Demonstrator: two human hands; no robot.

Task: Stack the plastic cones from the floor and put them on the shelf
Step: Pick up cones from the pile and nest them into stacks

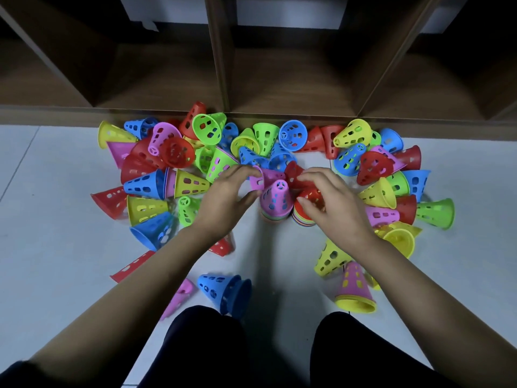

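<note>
Several perforated plastic cones in red, blue, green, yellow and pink lie scattered on the pale floor before a brown wooden shelf [223, 79]. Two upright stacks stand in the middle: one topped by a pink cone [275, 200], one topped by a red cone [309, 203]. My left hand [229, 194] pinches the rim of a loose pink cone [264, 177] just behind the pink-topped stack. My right hand [330, 197] grips a loose red cone [295, 173] above the red-topped stack, partly covering that stack.
Loose cones ring the stacks: a blue pair [223, 292] and a pink-on-yellow pair [354, 289] lie near my knees [204, 345]. The shelf's open compartments [302, 77] run along the back. Bare floor [50, 219] lies at far left and right.
</note>
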